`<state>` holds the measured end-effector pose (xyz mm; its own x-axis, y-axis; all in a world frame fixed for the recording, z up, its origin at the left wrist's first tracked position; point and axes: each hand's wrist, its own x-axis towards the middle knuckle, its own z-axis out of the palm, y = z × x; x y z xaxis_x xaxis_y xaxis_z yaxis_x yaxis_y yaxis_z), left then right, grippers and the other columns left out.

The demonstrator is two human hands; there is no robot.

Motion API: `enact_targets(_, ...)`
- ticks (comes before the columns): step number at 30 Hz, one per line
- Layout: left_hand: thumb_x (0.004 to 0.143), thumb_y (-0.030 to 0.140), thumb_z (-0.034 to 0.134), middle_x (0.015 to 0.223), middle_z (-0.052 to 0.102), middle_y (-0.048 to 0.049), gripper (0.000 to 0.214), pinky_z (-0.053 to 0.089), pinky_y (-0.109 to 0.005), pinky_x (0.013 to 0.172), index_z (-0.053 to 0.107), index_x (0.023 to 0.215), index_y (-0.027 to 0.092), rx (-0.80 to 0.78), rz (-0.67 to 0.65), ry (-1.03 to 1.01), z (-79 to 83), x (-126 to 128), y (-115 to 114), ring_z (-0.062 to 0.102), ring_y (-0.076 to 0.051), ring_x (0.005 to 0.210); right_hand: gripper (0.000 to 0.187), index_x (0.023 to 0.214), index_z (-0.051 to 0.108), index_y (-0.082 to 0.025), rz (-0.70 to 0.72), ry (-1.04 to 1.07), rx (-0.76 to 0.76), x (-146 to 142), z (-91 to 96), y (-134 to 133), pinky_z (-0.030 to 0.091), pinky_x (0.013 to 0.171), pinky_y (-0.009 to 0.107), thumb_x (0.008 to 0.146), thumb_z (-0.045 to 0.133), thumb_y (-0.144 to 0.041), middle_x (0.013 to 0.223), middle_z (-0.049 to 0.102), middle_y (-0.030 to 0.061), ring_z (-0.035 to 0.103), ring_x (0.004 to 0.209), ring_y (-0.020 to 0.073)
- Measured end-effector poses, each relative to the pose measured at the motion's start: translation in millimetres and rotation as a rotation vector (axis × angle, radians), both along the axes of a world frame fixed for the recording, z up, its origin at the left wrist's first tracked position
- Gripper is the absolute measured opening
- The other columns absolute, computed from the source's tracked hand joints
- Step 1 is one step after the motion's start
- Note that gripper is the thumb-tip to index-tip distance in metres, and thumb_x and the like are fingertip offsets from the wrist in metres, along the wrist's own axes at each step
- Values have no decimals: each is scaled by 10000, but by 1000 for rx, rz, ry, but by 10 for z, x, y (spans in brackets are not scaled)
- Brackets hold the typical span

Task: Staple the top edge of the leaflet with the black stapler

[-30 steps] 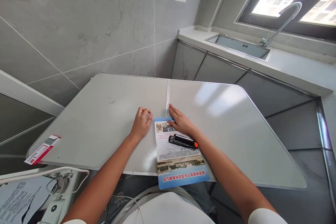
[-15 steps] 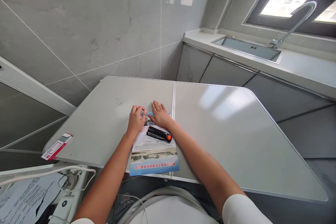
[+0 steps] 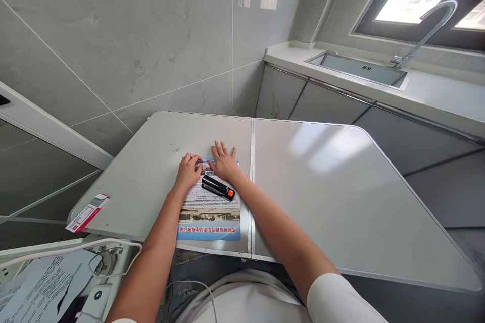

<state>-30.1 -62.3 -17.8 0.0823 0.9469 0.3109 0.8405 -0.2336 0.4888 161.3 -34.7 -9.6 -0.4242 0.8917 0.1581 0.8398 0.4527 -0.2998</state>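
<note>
A printed leaflet lies flat on the table, its blue and photo-covered end towards me. Across its middle rests a black stapler with an orange end, touched by neither hand. My left hand is at the leaflet's far left corner, fingers curled and closed on the edge. Flat on the far end of the sheet is my right hand, fingers spread and holding nothing. Both hands cover part of the leaflet's far edge.
The pale folding table has a centre seam. A red and white packet sits at its left edge. Papers and a white cable are at lower left. A sink and faucet are back right.
The leaflet, with the stapler on it, has slid left and slightly away from me and turned straighter. Both hands moved left with it, and my right fingers have spread wider.
</note>
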Motion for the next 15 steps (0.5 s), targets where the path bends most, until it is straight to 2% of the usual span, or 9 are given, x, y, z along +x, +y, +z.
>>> enact_targets(2, 925, 194, 585, 1106, 624, -97, 175, 487, -462, 1063, 711, 1040, 231, -9, 7, 19, 1, 12, -5, 602, -301, 1114, 566, 1593, 431, -156, -41, 49, 22, 45, 54, -27, 220, 1256, 694, 1121, 345, -457, 1761, 253, 164, 167, 1633, 323)
enact_targets(3, 930, 196, 582, 1112, 622, -98, 187, 485, -465, 1065, 715, 1056, 233, -15, 10, 25, 3, 18, -11, 600, -302, 1120, 519, 1558, 472, -161, -85, 82, 32, 91, 80, -44, 270, 1254, 636, 1122, 354, -417, 1732, 324, 166, 240, 1603, 313)
enact_targets(6, 948, 216, 573, 1145, 616, -105, 232, 485, -475, 1058, 726, 1121, 234, -22, 19, 44, 10, 37, -32, 594, -307, 1132, 390, 1409, 602, -172, -274, 169, 16, 338, 128, -101, 428, 1148, 482, 1095, 411, -306, 1526, 557, 168, 474, 1400, 301)
enact_targets(8, 956, 219, 562, 1161, 610, -112, 262, 484, -484, 1052, 730, 1156, 233, -20, 23, 66, 10, 53, -41, 589, -311, 1130, 338, 1316, 659, -168, -339, 196, -43, 563, 123, -141, 467, 1087, 445, 1059, 509, -329, 1383, 610, 162, 524, 1287, 310)
enact_targets(12, 951, 200, 551, 1170, 596, -125, 321, 485, -494, 1033, 725, 1216, 247, -7, 31, 100, 3, 88, -39, 580, -322, 1122, 362, 1221, 701, -182, -238, 232, -136, 885, 100, -219, 458, 1097, 427, 960, 686, -431, 1266, 595, 136, 519, 1222, 311)
enact_targets(15, 940, 200, 561, 1177, 572, -134, 287, 493, -501, 1009, 730, 1167, 246, 3, 57, 98, 0, 101, -38, 573, -334, 1118, 275, 1120, 703, -198, -181, 246, -139, 883, 126, -276, 456, 1080, 438, 914, 705, -380, 1249, 611, 128, 526, 1192, 312)
